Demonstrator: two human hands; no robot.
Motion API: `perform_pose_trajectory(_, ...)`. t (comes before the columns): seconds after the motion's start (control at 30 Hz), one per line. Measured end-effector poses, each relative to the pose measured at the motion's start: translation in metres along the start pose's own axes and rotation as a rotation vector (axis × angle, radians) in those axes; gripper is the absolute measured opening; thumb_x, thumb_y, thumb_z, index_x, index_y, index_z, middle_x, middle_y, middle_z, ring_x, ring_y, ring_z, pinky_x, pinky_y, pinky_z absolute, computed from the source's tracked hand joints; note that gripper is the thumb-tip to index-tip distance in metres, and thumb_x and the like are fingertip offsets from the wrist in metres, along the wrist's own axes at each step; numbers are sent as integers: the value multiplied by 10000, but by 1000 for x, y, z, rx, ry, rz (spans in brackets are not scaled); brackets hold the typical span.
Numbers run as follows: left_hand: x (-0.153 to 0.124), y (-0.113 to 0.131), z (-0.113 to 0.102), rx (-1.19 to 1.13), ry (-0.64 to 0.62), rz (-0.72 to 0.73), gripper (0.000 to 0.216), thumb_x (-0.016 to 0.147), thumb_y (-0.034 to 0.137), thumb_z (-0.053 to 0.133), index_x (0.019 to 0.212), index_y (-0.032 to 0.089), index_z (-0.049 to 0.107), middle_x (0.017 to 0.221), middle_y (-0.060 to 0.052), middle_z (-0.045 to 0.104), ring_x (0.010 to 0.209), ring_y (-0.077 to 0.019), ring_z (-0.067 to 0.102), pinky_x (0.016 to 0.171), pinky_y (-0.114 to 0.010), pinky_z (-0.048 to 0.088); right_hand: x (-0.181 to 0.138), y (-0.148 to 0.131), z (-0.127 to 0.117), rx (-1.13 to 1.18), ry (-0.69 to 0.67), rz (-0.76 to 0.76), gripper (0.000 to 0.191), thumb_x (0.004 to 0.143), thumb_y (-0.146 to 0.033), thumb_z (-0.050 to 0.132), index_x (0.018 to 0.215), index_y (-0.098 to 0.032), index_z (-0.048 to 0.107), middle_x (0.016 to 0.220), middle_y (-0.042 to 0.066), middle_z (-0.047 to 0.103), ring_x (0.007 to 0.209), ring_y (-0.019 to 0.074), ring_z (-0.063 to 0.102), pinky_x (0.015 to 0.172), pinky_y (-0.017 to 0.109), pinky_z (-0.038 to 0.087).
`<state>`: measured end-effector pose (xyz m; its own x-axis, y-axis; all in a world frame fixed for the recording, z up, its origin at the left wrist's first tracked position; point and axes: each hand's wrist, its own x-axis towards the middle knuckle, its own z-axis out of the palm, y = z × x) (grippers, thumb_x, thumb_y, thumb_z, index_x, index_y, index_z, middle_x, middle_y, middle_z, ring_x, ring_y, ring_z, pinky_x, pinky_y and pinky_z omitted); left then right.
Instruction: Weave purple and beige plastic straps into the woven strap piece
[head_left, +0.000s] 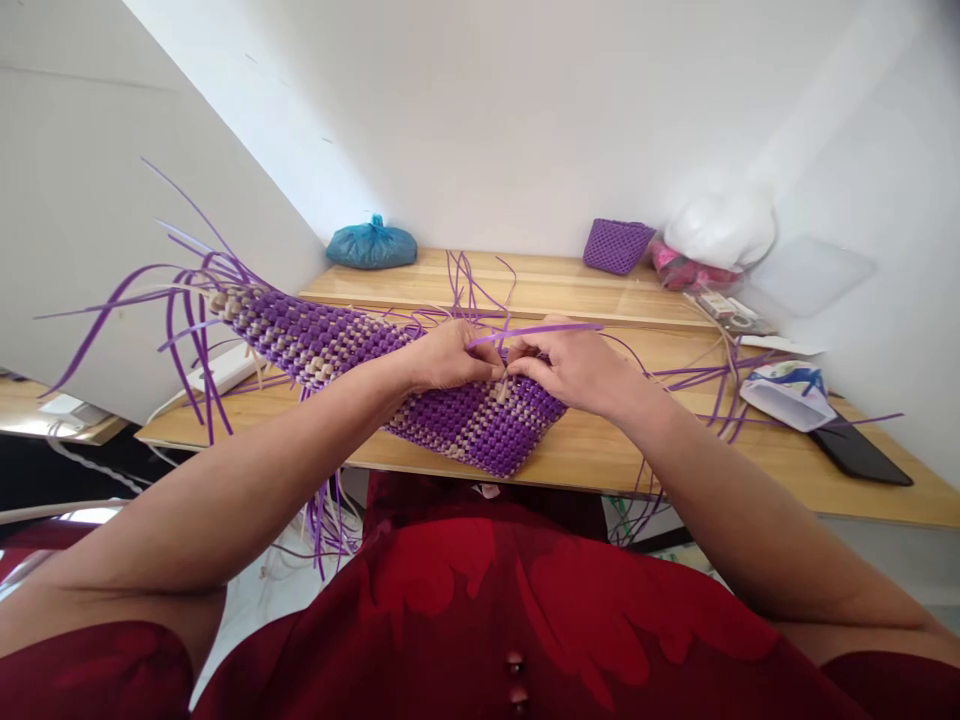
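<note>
A long purple and beige woven piece (457,425) lies across the front of the desk, its left end raised and bristling with loose plastic strips (180,300). Both hands meet over its right part. My left hand (454,358) is closed in a pinch, with a purple strip (540,332) running out from its fingers to the right. My right hand (555,360) is also closed, thumb and finger pinched at a beige strip (503,388) on the weave. The fingertips nearly touch, and the exact ends they grip are partly hidden.
At the back stand a blue plastic bag (371,244), a small purple woven basket (616,246) and a white bag (720,228). A black phone (862,455) lies at the right beside a white packet (787,393). Loose strips (472,285) spread over the wooden desk (600,450).
</note>
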<state>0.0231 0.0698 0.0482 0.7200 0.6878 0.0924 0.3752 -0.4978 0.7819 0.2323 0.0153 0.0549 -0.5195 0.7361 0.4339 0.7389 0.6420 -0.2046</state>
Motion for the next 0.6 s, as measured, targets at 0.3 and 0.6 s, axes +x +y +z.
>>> perform_pose_trajectory(0.3,0,-2,-3,26,-53,15,211,772,324,675,793,132,762,757,-18,732,716,-149,614,732,-261,459,-55,-35,50,-156,463,-56,101,898,-269,702,957,-205,753,900,49,722,879,206,563,884,384,468)
perform_pose_trajectory(0.6,-1,1,-3,42,-26,-3,210,759,328,687,723,135,761,677,-5,694,669,-144,596,691,-248,452,-44,-41,68,-116,475,33,130,926,-220,608,902,-225,736,911,69,724,890,233,547,863,423,456)
